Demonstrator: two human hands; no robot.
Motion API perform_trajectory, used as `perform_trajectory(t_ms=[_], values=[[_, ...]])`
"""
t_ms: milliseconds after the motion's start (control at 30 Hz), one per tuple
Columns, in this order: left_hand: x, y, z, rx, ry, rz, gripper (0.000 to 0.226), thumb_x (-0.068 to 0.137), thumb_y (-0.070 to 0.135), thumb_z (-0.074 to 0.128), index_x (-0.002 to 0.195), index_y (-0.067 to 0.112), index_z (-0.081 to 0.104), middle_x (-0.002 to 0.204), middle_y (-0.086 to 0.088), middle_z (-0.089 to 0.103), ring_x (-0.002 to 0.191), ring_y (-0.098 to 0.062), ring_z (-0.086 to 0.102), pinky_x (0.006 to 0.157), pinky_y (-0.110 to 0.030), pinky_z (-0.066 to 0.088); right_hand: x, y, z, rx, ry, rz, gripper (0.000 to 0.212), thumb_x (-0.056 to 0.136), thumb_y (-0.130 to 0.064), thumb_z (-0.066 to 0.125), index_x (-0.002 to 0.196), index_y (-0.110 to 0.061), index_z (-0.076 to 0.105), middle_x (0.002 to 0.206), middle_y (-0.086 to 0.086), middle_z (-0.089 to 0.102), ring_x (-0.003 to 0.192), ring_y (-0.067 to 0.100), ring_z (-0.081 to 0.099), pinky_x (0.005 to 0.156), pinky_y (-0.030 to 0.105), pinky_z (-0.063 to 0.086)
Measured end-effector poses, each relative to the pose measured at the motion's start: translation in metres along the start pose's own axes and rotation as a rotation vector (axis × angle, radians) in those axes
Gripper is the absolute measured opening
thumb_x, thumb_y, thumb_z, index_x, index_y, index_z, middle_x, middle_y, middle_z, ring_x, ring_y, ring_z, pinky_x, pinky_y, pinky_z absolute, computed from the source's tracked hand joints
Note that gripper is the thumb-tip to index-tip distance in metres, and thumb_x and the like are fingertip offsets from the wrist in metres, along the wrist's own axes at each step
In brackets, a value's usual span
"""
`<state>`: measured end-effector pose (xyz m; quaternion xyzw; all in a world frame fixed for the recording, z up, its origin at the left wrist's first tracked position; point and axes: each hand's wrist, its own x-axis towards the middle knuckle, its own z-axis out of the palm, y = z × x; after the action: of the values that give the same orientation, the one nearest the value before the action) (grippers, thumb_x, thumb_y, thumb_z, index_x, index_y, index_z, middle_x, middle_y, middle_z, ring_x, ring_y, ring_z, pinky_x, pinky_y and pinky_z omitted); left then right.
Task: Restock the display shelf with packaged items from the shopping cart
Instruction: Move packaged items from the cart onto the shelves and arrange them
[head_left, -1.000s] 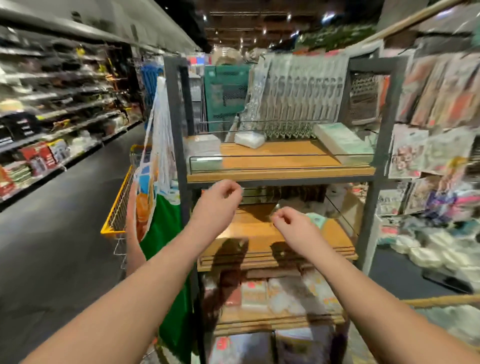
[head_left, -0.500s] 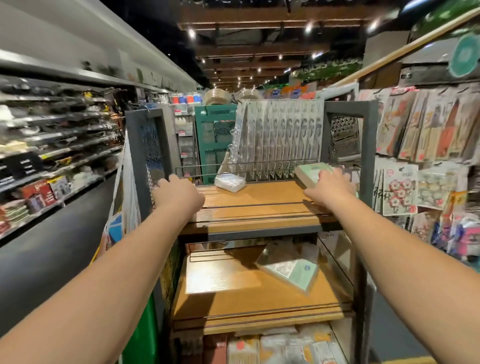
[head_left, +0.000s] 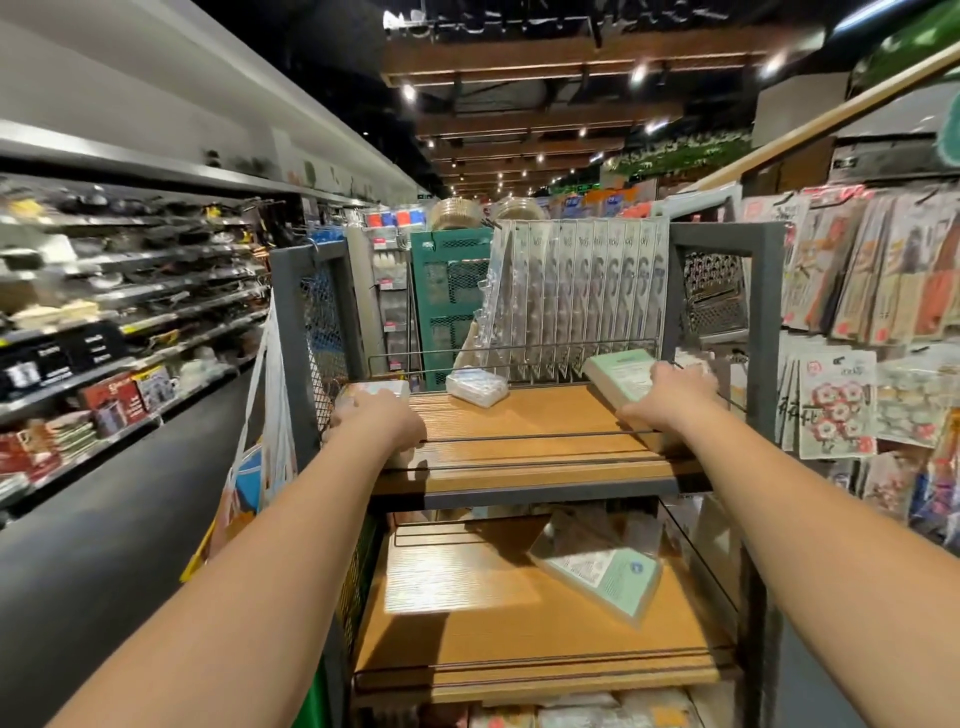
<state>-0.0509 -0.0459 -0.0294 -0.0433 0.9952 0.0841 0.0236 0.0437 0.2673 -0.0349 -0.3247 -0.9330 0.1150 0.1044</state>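
Both grips hold packages on the display shelf's (head_left: 519, 441) wooden top tier at frame centre: left hand (head_left: 382, 415) on a clear pack (head_left: 371, 389), right hand (head_left: 670, 397) on a pale green box (head_left: 618, 376); store aisle around.

Orange-brown wood-grain shelf boards (head_left: 519, 415), dark grey frame (head_left: 769, 332), pale green packs (head_left: 621, 374).
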Motion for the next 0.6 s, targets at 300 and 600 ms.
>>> perform_trajectory(t_ms=[300, 600], values=[[-0.011, 0.022, 0.002, -0.047, 0.015, 0.035, 0.106, 0.053, 0.069, 0.071, 0.140, 0.016, 0.042, 0.139, -0.012, 0.042, 0.124, -0.036, 0.040, 0.102, -0.052, 0.039, 0.002, -0.007, -0.002, -0.001, -0.253, -0.203, 0.108, 0.060, -0.072, 0.066, 0.148, -0.021, 0.030, 0.140, 0.012, 0.049, 0.119, 0.032, 0.051, 0.101, 0.044, 0.046], [-0.037, 0.031, -0.020, -0.329, 0.008, 0.034, 0.094, 0.073, 0.048, 0.069, 0.147, 0.011, 0.026, 0.143, -0.016, 0.028, 0.127, -0.039, 0.039, 0.103, -0.049, 0.040, 0.000, -0.014, -0.012, 0.113, -0.138, -0.169, 0.086, 0.075, -0.064, 0.063, 0.142, -0.017, 0.038, 0.128, 0.010, 0.056, 0.104, 0.027, 0.056, 0.089, 0.037, 0.051]])
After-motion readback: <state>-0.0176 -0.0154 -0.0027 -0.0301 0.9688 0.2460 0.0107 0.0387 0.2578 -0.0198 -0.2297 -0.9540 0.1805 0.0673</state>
